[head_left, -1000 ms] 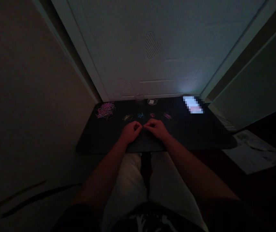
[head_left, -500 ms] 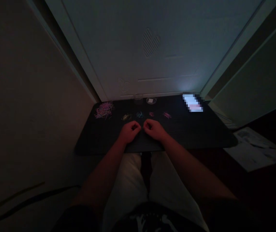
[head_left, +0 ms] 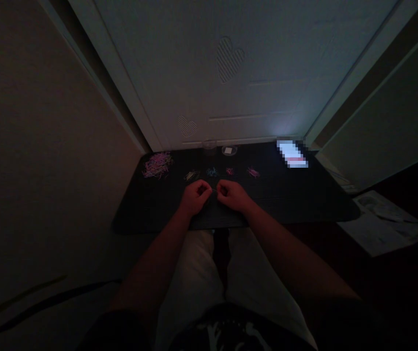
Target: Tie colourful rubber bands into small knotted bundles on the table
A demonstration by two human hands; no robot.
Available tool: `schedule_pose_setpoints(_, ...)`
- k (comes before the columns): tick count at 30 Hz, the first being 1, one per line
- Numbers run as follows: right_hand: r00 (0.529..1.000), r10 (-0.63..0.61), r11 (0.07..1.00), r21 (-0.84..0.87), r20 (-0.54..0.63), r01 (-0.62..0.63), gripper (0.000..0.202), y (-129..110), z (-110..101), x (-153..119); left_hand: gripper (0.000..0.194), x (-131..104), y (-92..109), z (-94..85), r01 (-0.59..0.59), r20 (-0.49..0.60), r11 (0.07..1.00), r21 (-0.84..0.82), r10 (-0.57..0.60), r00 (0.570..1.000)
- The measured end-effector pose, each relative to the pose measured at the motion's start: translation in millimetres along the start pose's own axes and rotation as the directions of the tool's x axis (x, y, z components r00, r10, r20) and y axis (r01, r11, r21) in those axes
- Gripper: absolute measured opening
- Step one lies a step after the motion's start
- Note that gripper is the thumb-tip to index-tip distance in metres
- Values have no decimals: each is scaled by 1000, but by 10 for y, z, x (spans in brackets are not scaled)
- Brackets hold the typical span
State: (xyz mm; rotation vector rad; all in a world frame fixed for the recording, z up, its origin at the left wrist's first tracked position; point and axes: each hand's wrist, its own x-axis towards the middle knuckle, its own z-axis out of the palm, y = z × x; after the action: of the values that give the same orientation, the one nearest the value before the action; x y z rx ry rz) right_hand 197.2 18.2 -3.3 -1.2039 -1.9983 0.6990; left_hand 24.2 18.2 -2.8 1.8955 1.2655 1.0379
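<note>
Above the near part of the dark table [head_left: 289, 202], my left hand [head_left: 196, 197] and my right hand [head_left: 231, 195] face each other. Both are closed, thumb and fingers pinched together. A faint thin line [head_left: 214, 190] bridges the small gap between the fingertips, too small and dark to name. Just beyond the hands lie little heaps of thin coloured pieces: a yellowish heap [head_left: 191, 175], a blue heap [head_left: 212, 171], a pinkish-red heap [head_left: 229, 171] and a pink heap [head_left: 253, 172]. At the far left is a larger mixed-colour heap [head_left: 157, 165].
A clear round container [head_left: 209, 147] and a clear lid-like disc with a white square [head_left: 229, 150] stand along the back edge by a white door panel [head_left: 179, 68]. A glowing, blurred-out phone-like screen [head_left: 292, 154] lies back right. Papers [head_left: 384, 224] lie beyond the table, right.
My hands stay almost in place, still pinched. The thin line between the fingertips shows a little more clearly now. The view has shifted very slightly.
</note>
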Motion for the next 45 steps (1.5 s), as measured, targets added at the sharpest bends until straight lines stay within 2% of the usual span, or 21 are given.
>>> schedule_pose_setpoints(9,1000,2,982,189,-12,0,14,44,-7,-22,15,16,-15,18,-5,59,995,100,-1,998)
schedule_pose_setpoints(17,999,19,987,162,-26,-14,26,50,20,-4,14,15,0,16,-7,72,995,102,-1,997)
schedule_pose_setpoints(22,1000,-5,997,78,-28,7,9,57,11,3,15,11,23,11,-7,69,993,115,-1,998)
schedule_pose_setpoints(31,994,-55,993,100,-91,64,7,72,6,1,15,10,23,2,-25,113,985,170,6,994)
schedule_pose_setpoints(39,989,-75,977,189,-130,99,4,88,-2,3,17,15,7,10,-33,159,982,187,3,987)
schedule_pose_setpoints(45,993,-92,943,314,-79,112,5,107,-37,7,17,4,38,11,-46,201,974,220,1,980)
